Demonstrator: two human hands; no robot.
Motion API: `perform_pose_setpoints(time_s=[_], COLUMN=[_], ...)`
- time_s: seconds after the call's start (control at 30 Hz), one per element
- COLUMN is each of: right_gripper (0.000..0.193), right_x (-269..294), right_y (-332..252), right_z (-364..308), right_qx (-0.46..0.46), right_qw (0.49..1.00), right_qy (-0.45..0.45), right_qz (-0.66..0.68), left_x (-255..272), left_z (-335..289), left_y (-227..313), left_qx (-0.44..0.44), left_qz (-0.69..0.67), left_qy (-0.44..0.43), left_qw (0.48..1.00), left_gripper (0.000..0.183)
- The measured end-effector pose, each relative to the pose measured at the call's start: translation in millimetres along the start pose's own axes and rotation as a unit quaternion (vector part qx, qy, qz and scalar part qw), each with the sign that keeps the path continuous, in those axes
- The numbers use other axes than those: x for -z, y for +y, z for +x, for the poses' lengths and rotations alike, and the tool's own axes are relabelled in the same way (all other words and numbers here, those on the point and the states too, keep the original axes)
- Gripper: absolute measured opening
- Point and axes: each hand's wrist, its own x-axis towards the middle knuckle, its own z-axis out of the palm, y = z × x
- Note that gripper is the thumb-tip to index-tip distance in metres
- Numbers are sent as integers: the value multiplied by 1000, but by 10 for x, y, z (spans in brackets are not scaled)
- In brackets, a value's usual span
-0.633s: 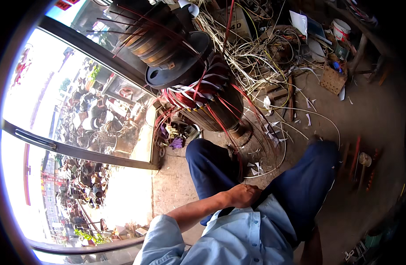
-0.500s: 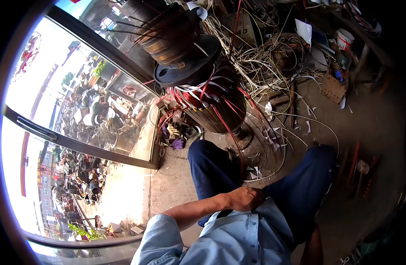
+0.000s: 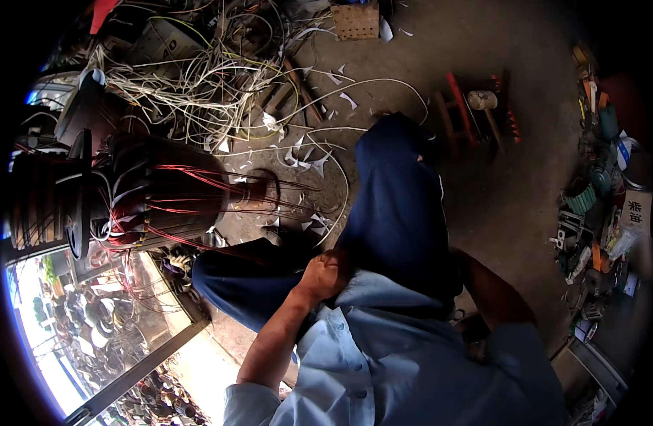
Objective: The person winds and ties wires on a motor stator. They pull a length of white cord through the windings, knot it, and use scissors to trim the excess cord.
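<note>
The left hand is curled closed against the blue shirt, the right hand is hidden beside the thigh so I cannot tell its state, a wire-wound core sits far left, and a mallet far right.

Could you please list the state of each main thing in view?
Left hand, curled, no object showing
Right hand, out of sight
Rotor, untouched
Red wires, trailing loose from the rotor
Cables, tangled in a heap
Paper scraps, scattered
Mallet, unheld
Shirt, buttoned
</note>
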Motion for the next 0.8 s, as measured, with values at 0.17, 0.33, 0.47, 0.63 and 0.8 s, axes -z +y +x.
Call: perform_pose_setpoints(time_s=[0.17,0.33,0.47,0.63,0.8], right_gripper=[37,37,37,36,36], right_x=[-27,32,214,542,825], right_y=[13,-41,-59,-5,161], right_z=[32,264,470,814,1598], right_qx=[-48,-96,-123,-110,-54], right_qw=[998,994,990,991,995], right_qy=[-32,-56,-70,-69,-34], right_qz=[6,11,11,14,78], left_x=[-209,-123,-131,-243,-761], left_z=[208,515,616,890,1264], left_y=[-670,-562,-451,-166,6], left_qx=[-107,133,153,154,94], left_qz=[22,32,-99,-142,-45], left_qy=[-51,-240,-250,-204,-8], left_qw=[993,961,951,956,995], left_gripper=[14,31,29,30,30])
